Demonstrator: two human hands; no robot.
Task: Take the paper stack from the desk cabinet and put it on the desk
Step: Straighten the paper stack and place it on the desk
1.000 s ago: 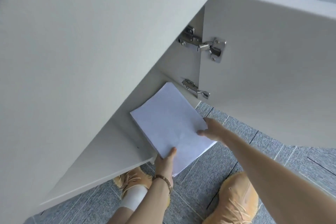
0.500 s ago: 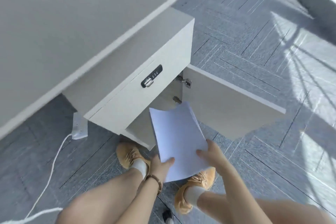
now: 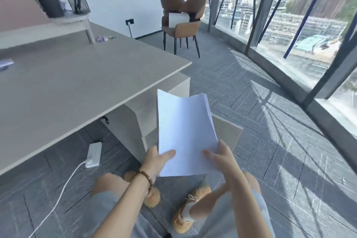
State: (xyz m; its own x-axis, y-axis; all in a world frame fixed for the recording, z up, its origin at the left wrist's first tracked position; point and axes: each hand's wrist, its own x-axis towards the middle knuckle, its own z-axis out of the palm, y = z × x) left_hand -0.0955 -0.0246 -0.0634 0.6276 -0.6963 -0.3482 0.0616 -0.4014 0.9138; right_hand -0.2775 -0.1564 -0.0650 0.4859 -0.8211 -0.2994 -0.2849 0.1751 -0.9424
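A white paper stack (image 3: pixel 184 131) is held in the air in front of me, slightly curved, its far edge up. My left hand (image 3: pixel 156 158) grips its near left corner, thumb on top. My right hand (image 3: pixel 220 158) grips the near right corner. The stack hangs to the right of the grey desk (image 3: pixel 77 79), below the level of its top. The desk cabinet (image 3: pixel 139 110) stands under the desk's right end, partly hidden behind the paper. Its open door (image 3: pixel 228 131) sticks out to the right, behind the stack.
A white power strip (image 3: pixel 94 154) with a cable lies on the floor under the desk. A shelf riser with a mesh pen holder (image 3: pixel 77 2) stands at the desk's back. A brown chair (image 3: pixel 182 19) holding a white box stands by the glass wall (image 3: pixel 289 25).
The paper stack has come out of the cabinet and risen with both hands on it. My view has lifted from the cabinet's inside to above the desk top.
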